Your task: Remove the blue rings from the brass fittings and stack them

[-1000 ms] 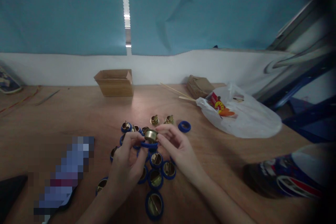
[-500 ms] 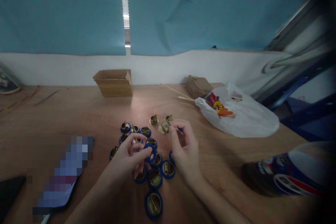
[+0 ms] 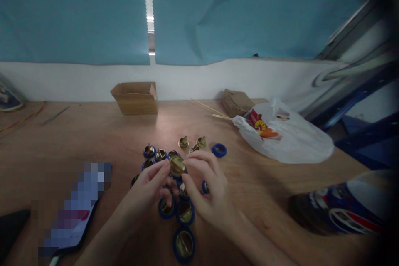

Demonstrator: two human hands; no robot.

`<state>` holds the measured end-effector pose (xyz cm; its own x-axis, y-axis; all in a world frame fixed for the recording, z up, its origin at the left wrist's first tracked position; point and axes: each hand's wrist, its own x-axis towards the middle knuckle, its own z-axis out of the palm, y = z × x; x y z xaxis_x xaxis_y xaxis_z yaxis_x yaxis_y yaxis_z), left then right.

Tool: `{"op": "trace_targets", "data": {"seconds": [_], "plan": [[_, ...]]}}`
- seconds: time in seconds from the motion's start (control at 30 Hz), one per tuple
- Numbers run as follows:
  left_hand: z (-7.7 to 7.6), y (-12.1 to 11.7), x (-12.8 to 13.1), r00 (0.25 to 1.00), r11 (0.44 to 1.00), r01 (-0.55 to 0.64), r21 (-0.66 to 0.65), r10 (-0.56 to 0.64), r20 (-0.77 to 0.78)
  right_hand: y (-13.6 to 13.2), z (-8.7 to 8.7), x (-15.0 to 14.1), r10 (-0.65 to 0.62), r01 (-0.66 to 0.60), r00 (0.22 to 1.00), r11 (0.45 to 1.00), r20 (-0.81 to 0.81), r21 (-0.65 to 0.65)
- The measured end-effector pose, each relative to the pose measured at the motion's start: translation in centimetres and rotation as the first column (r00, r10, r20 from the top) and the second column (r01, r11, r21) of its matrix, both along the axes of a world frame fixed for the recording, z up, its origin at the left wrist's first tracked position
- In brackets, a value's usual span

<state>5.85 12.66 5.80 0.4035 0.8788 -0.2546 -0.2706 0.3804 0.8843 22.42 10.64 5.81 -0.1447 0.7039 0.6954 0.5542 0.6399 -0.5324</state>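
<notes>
A round brass-coloured metal fitting [image 3: 177, 167] is held up between my two hands. My left hand [image 3: 149, 185] pinches its left side with thumb and forefinger, the other fingers curled below. On the right side, my right hand [image 3: 207, 187] grips it between thumb and fingers. A bit of blue shows at the fitting's edge; whether a ring is around it I cannot tell. Beneath and around my hands lie several brass fittings seated in blue rings, one nearest me [image 3: 183, 244]. Bare brass fittings [image 3: 183, 142] lie beyond my hands, beside a loose blue ring [image 3: 219, 150].
An open cardboard box [image 3: 137, 102] stands by the wall, with a brown package [image 3: 237, 103] and thin sticks to its right. A white plastic bag [image 3: 293, 137] and a lying Pepsi bottle [image 3: 336, 208] are at right. A phone [image 3: 75, 212] rests at left.
My right hand has picked up a brass fitting from the far group and brought it left to my left hand, which held a blue ring. The loose blue ring at right is now uncovered.
</notes>
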Motion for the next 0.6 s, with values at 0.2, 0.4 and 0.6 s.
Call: {"op": "trace_targets", "data": {"seconds": [0.2,0.4,0.6], "plan": [[1.13,-0.46,0.22,0.988,0.972,-0.010,0.236,0.046,-0.145,0.40,0.23,0.19,-0.107,0.091,0.991,0.980,-0.084,-0.178],[0.45,-0.59,0.12,0.985,0.940,-0.016,0.340,0.074,-0.157,0.21,0.33,-0.13,-0.022,0.005,0.998,0.966,-0.062,-0.259],[0.14,-0.63,0.42,0.985,0.925,-0.087,0.370,0.136,-0.108,0.22,0.21,0.04,-0.037,0.015,0.995,0.972,-0.089,-0.233]]}}
